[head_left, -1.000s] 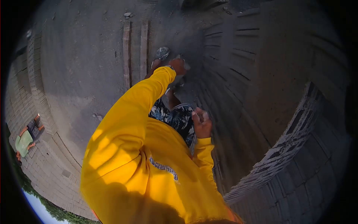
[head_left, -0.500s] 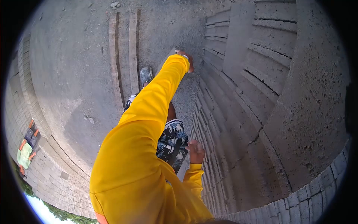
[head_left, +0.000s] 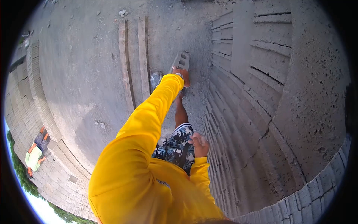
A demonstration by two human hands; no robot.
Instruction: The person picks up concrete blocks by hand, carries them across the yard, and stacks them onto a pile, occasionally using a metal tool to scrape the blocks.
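Stretched out away from my body, my left hand [head_left: 182,75] grips the near end of a grey hollow concrete block [head_left: 182,59]. The square holes in the block face up toward me, and part of it is hidden by the hand. A band circles the left wrist at the yellow cuff. My right hand [head_left: 200,145] hangs beside my patterned shorts [head_left: 177,147], fingers loosely bent and nothing seen in them. My shoe [head_left: 156,80] stands close to the left of the block, partly behind the yellow sleeve [head_left: 145,117].
A tall stack of concrete blocks [head_left: 248,123] rises close on my right. Two long wooden strips [head_left: 143,56] lie on the gritty ground left of my shoe. Farther left, a person in a light green top [head_left: 34,156] is beside more stacked blocks [head_left: 39,93].
My left hand has come back nearer my body with the block, whose holes now show. The whole view has shifted slightly. My right hand stays by the shorts.
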